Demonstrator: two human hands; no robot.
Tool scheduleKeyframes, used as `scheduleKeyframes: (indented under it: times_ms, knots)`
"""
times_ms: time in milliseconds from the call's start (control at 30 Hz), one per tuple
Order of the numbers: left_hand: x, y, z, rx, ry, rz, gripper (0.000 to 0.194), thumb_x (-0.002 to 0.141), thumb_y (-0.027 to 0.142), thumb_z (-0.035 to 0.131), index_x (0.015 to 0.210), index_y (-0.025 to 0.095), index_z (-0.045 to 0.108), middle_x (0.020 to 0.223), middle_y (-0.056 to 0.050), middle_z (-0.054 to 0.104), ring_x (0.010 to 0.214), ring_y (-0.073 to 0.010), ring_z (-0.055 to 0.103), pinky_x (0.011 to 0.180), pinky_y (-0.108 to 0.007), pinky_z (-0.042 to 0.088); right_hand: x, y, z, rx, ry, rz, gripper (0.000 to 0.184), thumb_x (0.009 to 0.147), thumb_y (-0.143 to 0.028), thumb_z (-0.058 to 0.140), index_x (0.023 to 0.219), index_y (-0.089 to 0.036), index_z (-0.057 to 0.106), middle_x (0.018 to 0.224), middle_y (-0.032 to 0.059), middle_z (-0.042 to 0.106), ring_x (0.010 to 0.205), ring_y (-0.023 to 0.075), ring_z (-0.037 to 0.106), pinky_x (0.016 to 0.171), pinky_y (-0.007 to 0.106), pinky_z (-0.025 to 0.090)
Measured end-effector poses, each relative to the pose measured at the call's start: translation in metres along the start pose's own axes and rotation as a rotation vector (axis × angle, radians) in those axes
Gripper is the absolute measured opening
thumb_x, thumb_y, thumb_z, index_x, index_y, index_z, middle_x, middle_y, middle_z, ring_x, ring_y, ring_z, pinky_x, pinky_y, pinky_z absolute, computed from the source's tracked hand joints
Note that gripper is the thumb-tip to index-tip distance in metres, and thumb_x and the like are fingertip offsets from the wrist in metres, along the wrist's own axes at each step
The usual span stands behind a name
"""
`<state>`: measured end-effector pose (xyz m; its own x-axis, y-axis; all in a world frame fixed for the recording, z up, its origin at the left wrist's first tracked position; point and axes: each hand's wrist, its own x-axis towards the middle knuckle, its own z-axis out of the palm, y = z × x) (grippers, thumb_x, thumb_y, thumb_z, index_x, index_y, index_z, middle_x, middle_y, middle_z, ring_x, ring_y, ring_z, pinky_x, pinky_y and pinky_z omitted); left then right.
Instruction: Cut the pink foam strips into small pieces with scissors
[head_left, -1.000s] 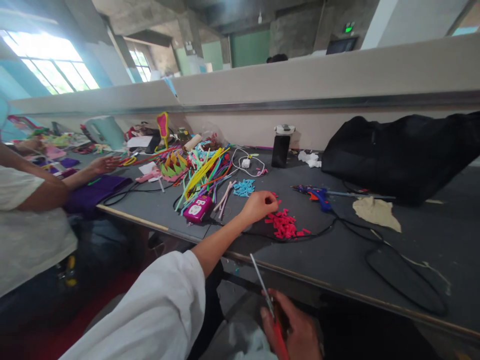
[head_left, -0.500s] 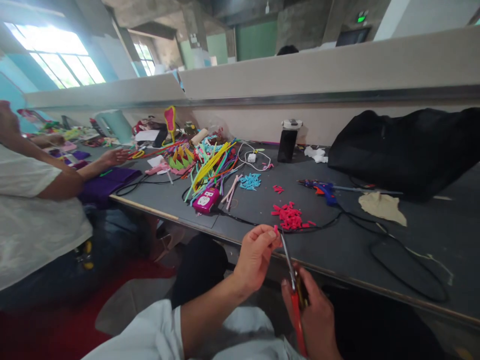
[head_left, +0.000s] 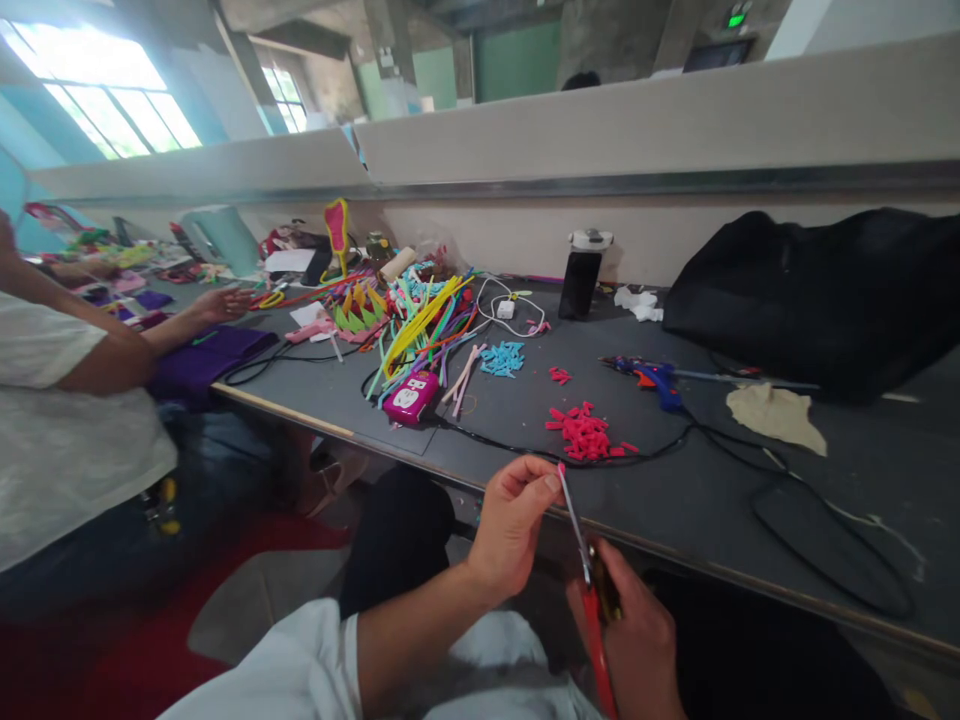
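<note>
Between thumb and forefinger, my left hand pinches a small pink piece of chenille stem, mostly hidden by the fingertips. My right hand grips red-handled scissors, whose blade tips meet the pink piece close to my left fingertips. The blades look nearly closed. Just beyond, a heap of short pink-red pieces lies on the dark table. A smaller pink-red cluster sits behind it, with a heap of short blue pieces farther left.
A blue glue gun and its black cable lie to the right, near a black bag. Behind stands a bottle. Left are a magenta box and colourful chenille stems. A co-worker's arm reaches over the table's left part.
The scissor blades have come together at the pink piece, which now shows at their tips. Both hands stay close together near the table edge. The view has shifted slightly.
</note>
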<state>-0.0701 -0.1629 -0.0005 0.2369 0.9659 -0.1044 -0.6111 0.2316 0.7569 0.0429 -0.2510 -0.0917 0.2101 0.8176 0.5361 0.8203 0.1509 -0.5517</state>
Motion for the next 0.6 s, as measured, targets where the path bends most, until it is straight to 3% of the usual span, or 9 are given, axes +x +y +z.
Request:
scheduleKeyframes:
  times_ms: [600]
  knots:
    - [-0.0038,-0.0033,0.0041,-0.043,0.035,-0.014,0.013,0.075,0.023,0.071,0.072,0.014,0.063,0.066,0.0,0.06,0.062,-0.009,0.051,0.064,-0.022,0.041,-0.0035,0.0005,0.0,-0.093,-0.024,-0.051,0.037,0.091,-0.037,0.046,0.112,-0.014,0.066,0.096,0.0067,0.076,0.077,0.0186,0.074,0.068,0.024,0.059]
